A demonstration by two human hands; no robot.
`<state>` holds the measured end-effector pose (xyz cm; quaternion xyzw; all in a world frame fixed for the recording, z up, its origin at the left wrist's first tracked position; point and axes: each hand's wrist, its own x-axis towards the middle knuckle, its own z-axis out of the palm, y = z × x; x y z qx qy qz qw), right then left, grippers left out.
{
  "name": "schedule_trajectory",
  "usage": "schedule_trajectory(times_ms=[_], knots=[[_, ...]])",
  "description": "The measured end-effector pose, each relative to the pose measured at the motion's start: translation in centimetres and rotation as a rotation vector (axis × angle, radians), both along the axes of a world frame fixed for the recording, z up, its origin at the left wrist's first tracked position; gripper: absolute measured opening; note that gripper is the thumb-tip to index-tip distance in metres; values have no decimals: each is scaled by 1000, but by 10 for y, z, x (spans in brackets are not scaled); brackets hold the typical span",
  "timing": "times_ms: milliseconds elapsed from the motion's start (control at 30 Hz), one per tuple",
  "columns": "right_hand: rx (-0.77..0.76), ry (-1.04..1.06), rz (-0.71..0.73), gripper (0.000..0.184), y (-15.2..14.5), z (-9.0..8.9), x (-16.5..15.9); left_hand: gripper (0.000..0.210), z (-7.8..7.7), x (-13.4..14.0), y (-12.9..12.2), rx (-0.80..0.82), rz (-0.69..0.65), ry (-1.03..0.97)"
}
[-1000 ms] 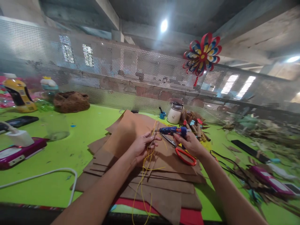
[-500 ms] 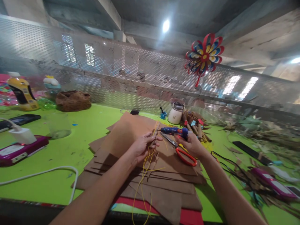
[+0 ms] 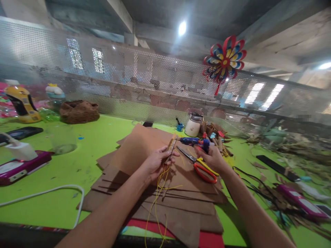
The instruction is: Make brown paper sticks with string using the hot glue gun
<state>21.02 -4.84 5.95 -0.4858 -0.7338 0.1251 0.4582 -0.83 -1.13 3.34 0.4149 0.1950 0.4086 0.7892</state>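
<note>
In my left hand (image 3: 159,161) is a thin brown strip (image 3: 171,146), pinched between thumb and fingers, with yellow string (image 3: 158,193) trailing down from it past the table's front edge. My right hand (image 3: 212,156) grips a blue glue gun (image 3: 193,141); its nozzle points left and is at the upper part of the strip, though I cannot tell whether they touch. Below the glue gun lies a pair of scissors (image 3: 204,172) with red and yellow handles. Both hands are over a stack of brown paper sheets (image 3: 134,148).
At the left are a purple power strip (image 3: 42,160) with a white charger, a clear cup (image 3: 63,139) and a yellow bottle (image 3: 22,103). Behind stand a white jar (image 3: 193,125) and a small blue pot (image 3: 179,126). Cables, a black phone-like slab (image 3: 276,167) and dry scraps lie right.
The glue gun's nozzle has shifted slightly up along the strip. The strip has turned a little in my left hand. Otherwise the scene looks the same.
</note>
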Motion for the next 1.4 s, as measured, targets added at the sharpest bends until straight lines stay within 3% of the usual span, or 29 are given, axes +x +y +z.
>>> schedule_trajectory(times_ms=[167, 367, 533, 867, 1400], knots=[[-18, 66, -21, 38, -2, 2, -1, 13, -4, 1, 3, 12, 7, -15], [-184, 129, 96, 40, -6, 0, -3, 14, -5, 1, 7, 24, 42, -33], [-211, 124, 153, 39, -3, -5, -3, 12, -1, 1, 3, 9, 47, -32], [-295, 386, 201, 36, 6, -15, -3, 18, 3, 1, -3, 2, 71, -57], [-242, 495, 159, 38, 13, -16, 4, 13, 1, 4, -5, 63, 50, -24]])
